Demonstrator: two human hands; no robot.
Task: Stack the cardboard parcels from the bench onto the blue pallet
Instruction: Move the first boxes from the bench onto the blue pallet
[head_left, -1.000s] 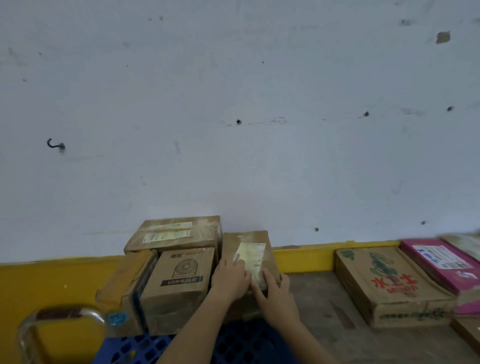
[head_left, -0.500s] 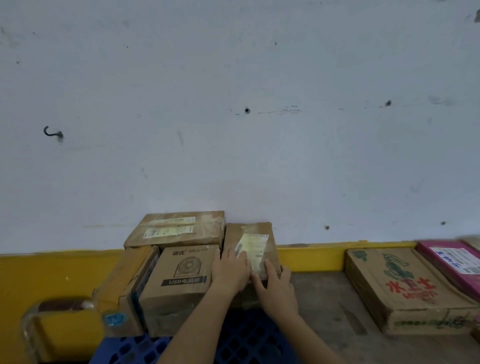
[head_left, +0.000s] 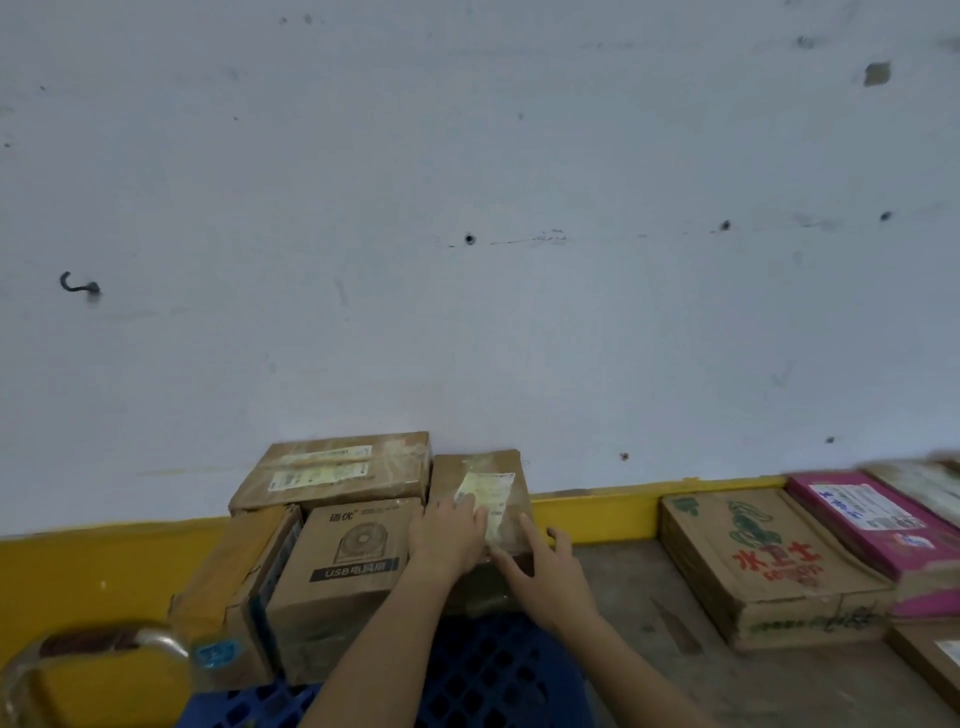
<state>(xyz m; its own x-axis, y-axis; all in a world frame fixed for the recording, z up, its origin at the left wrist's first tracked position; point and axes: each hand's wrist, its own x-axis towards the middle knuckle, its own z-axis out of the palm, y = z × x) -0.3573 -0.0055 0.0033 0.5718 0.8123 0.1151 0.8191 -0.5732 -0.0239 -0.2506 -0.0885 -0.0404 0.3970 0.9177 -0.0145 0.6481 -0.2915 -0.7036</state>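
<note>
On the blue pallet (head_left: 483, 675) four parcels; both hands' flat, spread fingers (head_left: 470, 512) press one (head_left: 480, 467).

Pallet (head_left: 483, 680) at near centre, against the wall (head_left: 467, 260). On its far edge: labelled parcel (head_left: 480, 499), both hands on top, left hand (head_left: 447, 535) beside right hand (head_left: 550, 577). Fan-printed box (head_left: 343, 577) touches that parcel's left side; flat parcel (head_left: 332, 473) behind the fan box; tilted box (head_left: 234, 582) at far left. Bench (head_left: 649, 654) to the pallet's right carries a printed carton (head_left: 763, 561), with a mailer (head_left: 872, 525) at its right.
</note>
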